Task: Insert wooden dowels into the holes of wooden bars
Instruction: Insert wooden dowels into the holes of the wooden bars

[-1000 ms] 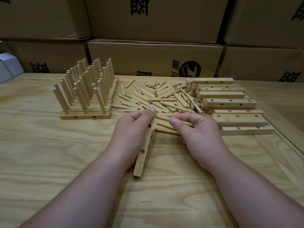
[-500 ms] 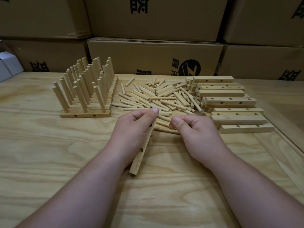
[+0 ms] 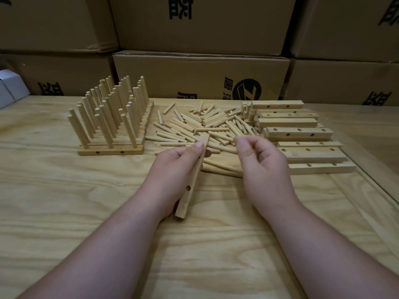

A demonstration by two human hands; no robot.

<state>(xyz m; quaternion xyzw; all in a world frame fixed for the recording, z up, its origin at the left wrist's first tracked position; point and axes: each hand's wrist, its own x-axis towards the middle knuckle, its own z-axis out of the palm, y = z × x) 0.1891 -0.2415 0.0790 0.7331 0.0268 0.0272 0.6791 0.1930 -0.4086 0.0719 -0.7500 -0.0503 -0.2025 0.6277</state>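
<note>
My left hand (image 3: 174, 171) grips a wooden bar (image 3: 191, 186) with holes along its side, held lengthwise and tilted up off the table. My right hand (image 3: 261, 167) pinches one wooden dowel (image 3: 224, 149) between thumb and fingers, its free end pointing left towards the bar's upper end. A loose pile of dowels (image 3: 200, 126) lies just behind both hands. Empty bars (image 3: 302, 145) are stacked to the right. Finished bars with upright dowels (image 3: 112, 121) stand in rows at the left.
Cardboard boxes (image 3: 200, 78) form a wall along the table's far edge. A small white box (image 3: 8, 87) sits at the far left. The plywood table (image 3: 64, 212) has a raised strip along its right side (image 3: 367, 186).
My right hand has lifted off the pile with a dowel pinched in it and drawn it towards the bar. My left hand has raised and tilted the bar slightly.
</note>
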